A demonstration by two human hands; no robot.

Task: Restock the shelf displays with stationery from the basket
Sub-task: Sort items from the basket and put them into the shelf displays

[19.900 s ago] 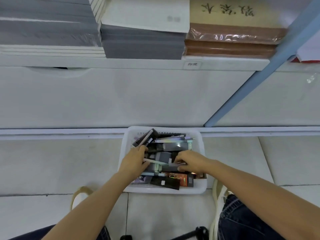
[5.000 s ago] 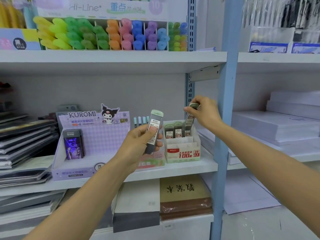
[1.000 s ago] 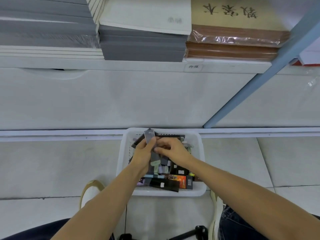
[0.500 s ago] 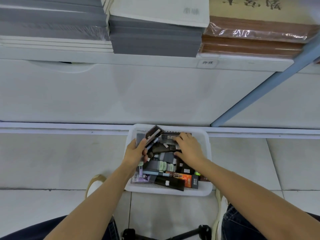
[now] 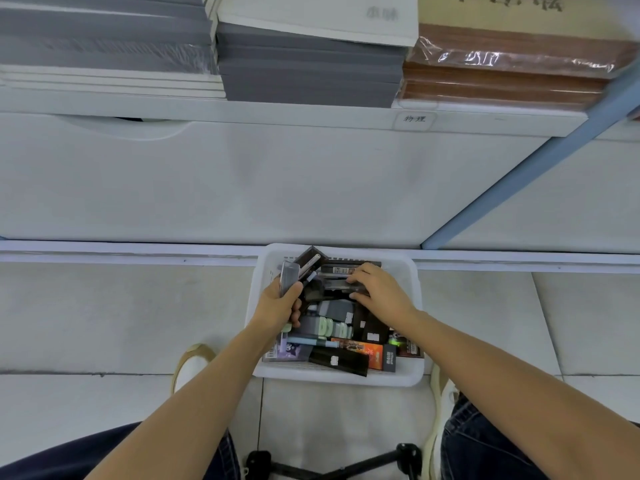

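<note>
A white plastic basket [image 5: 414, 374] sits on the tiled floor in front of the shelf unit, filled with several dark and coloured stationery packs. My left hand [image 5: 278, 306] is over the basket's left side and grips a slim grey lead case [image 5: 288, 278] that stands upright above its fingers. My right hand [image 5: 379, 292] reaches into the far part of the basket, and its fingers curl over a dark flat pack [image 5: 341, 287] lying there. A black pack [image 5: 337, 361] and an orange one [image 5: 360, 350] lie at the near edge.
The bottom shelf [image 5: 277, 114] above the basket carries stacks of grey paper [image 5: 304, 67] and brown wrapped notebooks [image 5: 502, 74]. A blue upright [image 5: 519, 174] slants down at the right. My shoes and knees flank the basket, and a black stand [image 5: 332, 469] lies on the floor.
My right hand has shifted a little further into the far part of the basket onto the dark pack. My left hand keeps holding the grey case over the left side.
</note>
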